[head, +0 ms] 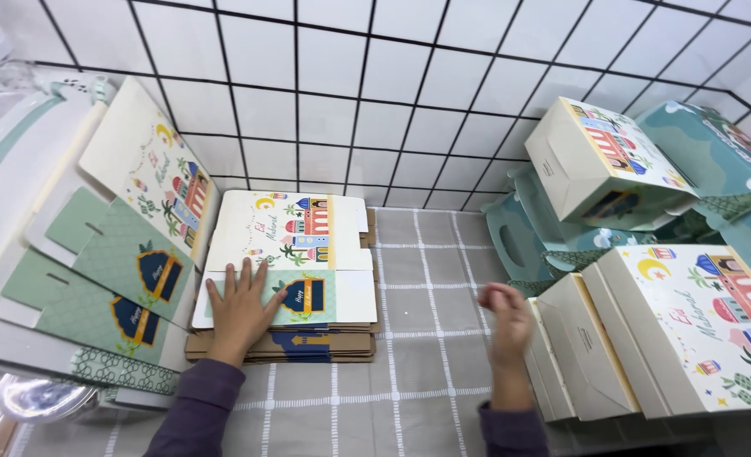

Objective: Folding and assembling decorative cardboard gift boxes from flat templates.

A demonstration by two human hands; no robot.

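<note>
My left hand [240,309] lies flat, fingers spread, on the top sheet of a stack of flat unfolded printed cartons [295,254] in the middle of the checked cloth. That top sheet is cream and pale green with colourful building pictures. My right hand [506,326] hovers loosely curled above the cloth, holding nothing, just left of a row of assembled cream boxes [646,338] at the right.
More flat cartons [113,254] lean at the left against white packaging. Assembled teal and cream boxes [621,161] pile up at the back right. A white tiled wall [367,101] stands behind. The grey checked cloth [426,372] covers the table.
</note>
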